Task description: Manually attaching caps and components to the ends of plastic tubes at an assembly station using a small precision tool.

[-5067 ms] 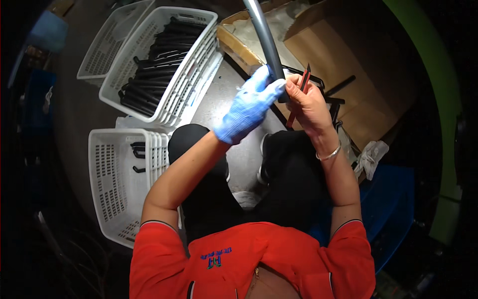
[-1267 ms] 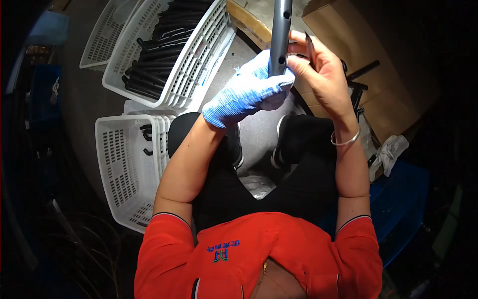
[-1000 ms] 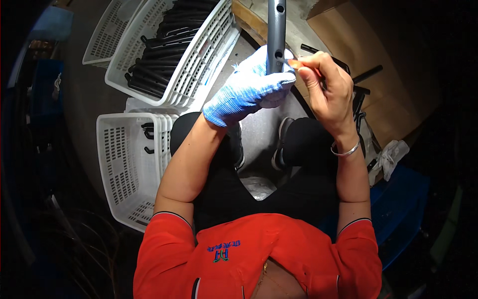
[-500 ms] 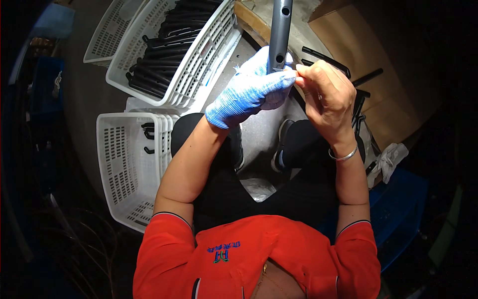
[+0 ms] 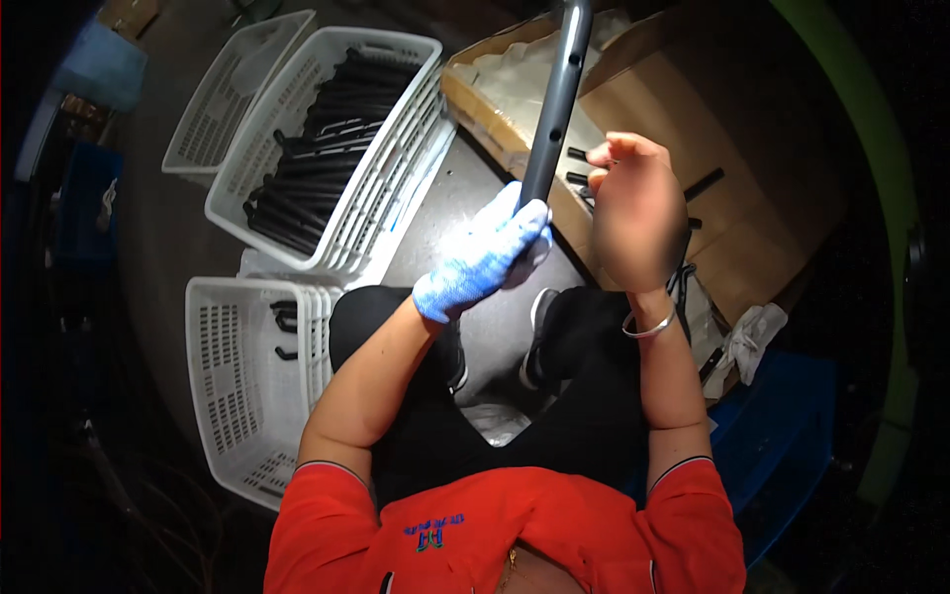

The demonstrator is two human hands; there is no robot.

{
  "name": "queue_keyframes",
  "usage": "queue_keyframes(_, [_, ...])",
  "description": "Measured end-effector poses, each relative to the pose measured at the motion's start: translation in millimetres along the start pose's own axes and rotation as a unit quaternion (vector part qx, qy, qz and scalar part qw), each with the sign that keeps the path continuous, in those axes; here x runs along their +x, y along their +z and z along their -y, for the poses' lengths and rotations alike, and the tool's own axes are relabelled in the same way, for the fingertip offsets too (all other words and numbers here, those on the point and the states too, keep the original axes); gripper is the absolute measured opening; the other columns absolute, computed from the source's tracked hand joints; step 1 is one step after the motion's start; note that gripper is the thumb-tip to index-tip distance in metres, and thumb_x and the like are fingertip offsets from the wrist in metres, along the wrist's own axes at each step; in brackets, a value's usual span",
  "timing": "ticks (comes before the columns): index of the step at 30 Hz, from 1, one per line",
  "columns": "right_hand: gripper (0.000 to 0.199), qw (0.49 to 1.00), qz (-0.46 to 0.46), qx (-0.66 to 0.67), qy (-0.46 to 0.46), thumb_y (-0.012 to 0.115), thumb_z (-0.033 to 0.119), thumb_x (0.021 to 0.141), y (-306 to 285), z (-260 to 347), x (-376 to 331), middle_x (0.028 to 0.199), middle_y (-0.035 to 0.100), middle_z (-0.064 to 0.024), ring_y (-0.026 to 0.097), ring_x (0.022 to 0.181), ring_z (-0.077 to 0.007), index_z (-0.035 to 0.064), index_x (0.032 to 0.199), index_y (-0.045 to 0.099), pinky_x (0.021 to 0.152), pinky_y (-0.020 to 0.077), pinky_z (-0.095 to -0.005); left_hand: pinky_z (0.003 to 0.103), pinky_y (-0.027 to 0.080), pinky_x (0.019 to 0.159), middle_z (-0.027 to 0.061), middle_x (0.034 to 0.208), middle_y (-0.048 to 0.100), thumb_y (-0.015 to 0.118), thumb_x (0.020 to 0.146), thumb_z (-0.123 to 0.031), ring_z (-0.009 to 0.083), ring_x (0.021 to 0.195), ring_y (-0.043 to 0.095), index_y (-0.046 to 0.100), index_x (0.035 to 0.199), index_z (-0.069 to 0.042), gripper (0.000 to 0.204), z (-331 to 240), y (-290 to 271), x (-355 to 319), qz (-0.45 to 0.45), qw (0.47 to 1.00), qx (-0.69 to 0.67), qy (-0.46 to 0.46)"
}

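A dark grey metal tube [image 5: 560, 109] with several round holes along it rises from my left hand [image 5: 490, 252], tilted slightly right, its upper end reaching the top of the picture. That hand wears a blue-and-white knit glove and is closed round the tube's lower end. Bare, with a bangle at the wrist, my right hand [image 5: 638, 213] is held apart from the tube, to its right. Its fingers curl loosely, with a gap between thumb and forefinger tips; a blur hides most of the palm. I see nothing held in it.
To the left, a white crate [image 5: 322, 45] holds many black tubes. Nearer, another white crate [image 5: 242, 396] stands beside my leg. A cardboard box [image 5: 742, 129] with black tubes lies on the right, near a crumpled white cloth [image 5: 750, 342] and a blue bin [image 5: 787, 416].
My right hand has come away from the tube, opening a gap between them. My left hand still holds the tube, now lower in the picture and leaning more to the right.
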State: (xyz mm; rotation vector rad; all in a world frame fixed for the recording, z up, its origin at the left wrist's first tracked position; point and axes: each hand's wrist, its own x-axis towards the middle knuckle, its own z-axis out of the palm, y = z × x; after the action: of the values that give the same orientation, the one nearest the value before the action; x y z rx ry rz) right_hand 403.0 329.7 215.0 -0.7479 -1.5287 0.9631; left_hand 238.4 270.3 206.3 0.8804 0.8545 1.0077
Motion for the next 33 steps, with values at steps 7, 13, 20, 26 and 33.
queue_keyframes(7, [0.035, 0.988, 0.044, 0.056, 0.138, 0.053, 0.022, 0.096, -3.7, 2.9, 9.0, 0.084, 0.062, -0.0039, 0.057, 0.08, -0.0078, -0.0018, 0.121, 0.048, 0.071, 0.0447, -0.0208, 0.032, 0.05, 0.067, 0.0083, 0.086, 0.056, 0.047, 0.098, -0.029, 0.0168, 0.072, 0.059, 0.047, 0.108, -0.007, 0.025, 36.3, 5.6, 2.7, 0.098, 0.968, 0.22, 0.066])
queue_keyframes(13, [0.031, 0.943, 0.203, 0.154, 0.215, 0.047, 0.026, 0.098, 20.1, -4.4, -23.9, 0.083, 0.059, -0.0042, 0.054, 0.076, -0.008, 0.0, 0.113, 0.049, 0.072, 0.042, -0.0215, 0.034, 0.048, 0.088, 0.0154, 0.129, 0.044, 0.045, 0.097, -0.016, 0.0232, 0.104, 0.057, 0.031, 0.135, -0.006, 0.041, 14.4, -39.3, 27.9, -0.122, 0.918, 0.177, 0.332])
queue_keyframes(20, [0.021, 0.96, 0.239, -0.08, 0.123, 0.053, 0.014, 0.095, 27.0, -3.2, -32.8, 0.085, 0.046, -0.0003, 0.045, 0.072, -0.0064, 0.0017, 0.11, 0.045, 0.066, 0.0369, -0.0191, 0.025, 0.049, 0.055, 0.0052, 0.081, 0.052, 0.048, 0.095, -0.009, 0.0103, 0.062, 0.054, 0.043, 0.111, -0.005, 0.016, -9.1, -28.2, 6.3, -0.15, 0.945, -0.085, 0.28])
queue_keyframes(26, [0.018, 0.978, 0.078, -0.189, 0.041, 0.045, 0.017, 0.099, 15.4, 4.3, -13.0, 0.08, 0.05, -0.0021, 0.046, 0.069, -0.0065, 0.0014, 0.108, 0.05, 0.065, 0.0395, -0.0198, 0.023, 0.044, 0.052, 0.004, 0.074, 0.049, 0.049, 0.096, -0.019, 0.0075, 0.055, 0.05, 0.042, 0.118, -0.008, 0.026, -2.1, -14.0, 1.2, -0.123, 0.974, 0.102, 0.158])
queue_keyframes(33, [0.017, 0.954, 0.094, -0.262, -0.115, 0.059, 0.004, 0.089, 12.3, 11.6, -10.3, 0.075, 0.054, -0.004, 0.044, 0.062, -0.0085, 0.0022, 0.105, 0.065, 0.054, 0.0355, -0.021, 0.021, 0.042, 0.046, 0.002, 0.075, 0.051, 0.055, 0.092, -0.013, 0.0058, 0.052, 0.049, 0.047, 0.112, -0.006, 0.022, -5.2, -9.5, 4.9, -0.081, 0.989, 0.066, 0.106])
